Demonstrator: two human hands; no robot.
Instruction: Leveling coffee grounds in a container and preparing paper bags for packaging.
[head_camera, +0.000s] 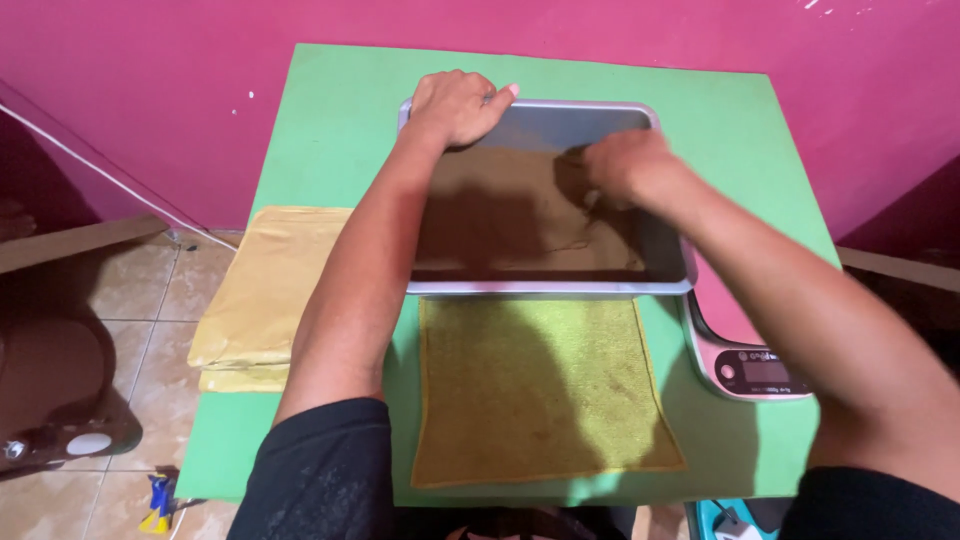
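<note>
Just 2 hands (455, 105) (625, 165), 1 tray (540, 287), 1 cloth (540, 390).

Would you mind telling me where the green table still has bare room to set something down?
Bare green table lies left of the metal tray above the yellow packets, along the far edge behind the tray, and at the near right below the pink scale. The middle is crowded: left hand grips the tray rim, right hand works inside, cloth in front.

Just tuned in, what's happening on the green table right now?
A person's left hand grips the far-left corner of a metal tray holding a brown layer. The right hand reaches into the tray, fingers down on that layer. A green cloth lies in front of the tray, a pink scale at its right.
</note>
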